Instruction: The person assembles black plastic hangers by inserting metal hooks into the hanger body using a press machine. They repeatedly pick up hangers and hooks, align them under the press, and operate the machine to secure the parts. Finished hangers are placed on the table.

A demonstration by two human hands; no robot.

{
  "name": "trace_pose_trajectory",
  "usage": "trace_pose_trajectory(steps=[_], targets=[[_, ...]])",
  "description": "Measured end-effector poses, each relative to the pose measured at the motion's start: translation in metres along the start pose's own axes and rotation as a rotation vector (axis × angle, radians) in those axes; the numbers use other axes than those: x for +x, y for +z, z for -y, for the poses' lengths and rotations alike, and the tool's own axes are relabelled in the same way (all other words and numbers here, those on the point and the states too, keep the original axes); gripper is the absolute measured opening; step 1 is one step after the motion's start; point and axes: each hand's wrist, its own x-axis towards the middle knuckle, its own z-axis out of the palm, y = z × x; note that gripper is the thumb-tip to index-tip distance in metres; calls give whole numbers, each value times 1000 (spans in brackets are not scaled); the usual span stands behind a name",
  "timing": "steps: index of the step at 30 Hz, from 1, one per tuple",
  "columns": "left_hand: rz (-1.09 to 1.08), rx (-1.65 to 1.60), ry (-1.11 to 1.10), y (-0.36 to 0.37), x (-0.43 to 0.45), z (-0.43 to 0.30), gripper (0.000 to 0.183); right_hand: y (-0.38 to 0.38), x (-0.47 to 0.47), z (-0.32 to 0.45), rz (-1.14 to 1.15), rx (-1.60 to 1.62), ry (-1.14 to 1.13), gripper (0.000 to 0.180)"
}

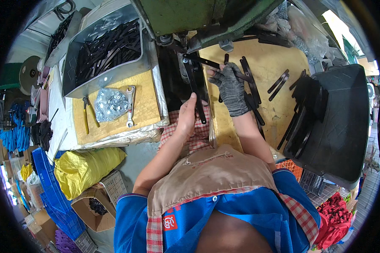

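Observation:
My bare left hand (188, 114) grips the lower part of a flat black metal strip (193, 85) with holes, its upper end under the green machine (180, 15). My right hand (231, 87), in a grey knit glove with bare fingertips, holds a second black strip (205, 62). The two strips meet at their ends beneath the machine's head, forming an angle; whether they are joined cannot be told. More black strips (250, 79) lie on the yellowish board (269, 117) beside and under my right hand.
At the left stand a grey bin (104, 76) of black strips, a bag of nuts (112, 104), yellow-handled pliers (89, 114) and a wrench (130, 107). A dark tilted bin (342, 126) with strips is at the right. A yellow sack (85, 169) lies below left.

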Motion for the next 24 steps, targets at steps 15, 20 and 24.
trace_pose_trajectory(steps=[15, 20, 24], targets=[[4, 120, 207, 13, -13, 15, 40, -1, -10, -11, -19, -213, -69, 21], [2, 155, 332, 16, -23, 18, 36, -16, -41, -15, -88, -192, 8, 24], [2, 104, 346, 23, -30, 12, 32, -13, -64, -18, -141, -223, 17, 25]])
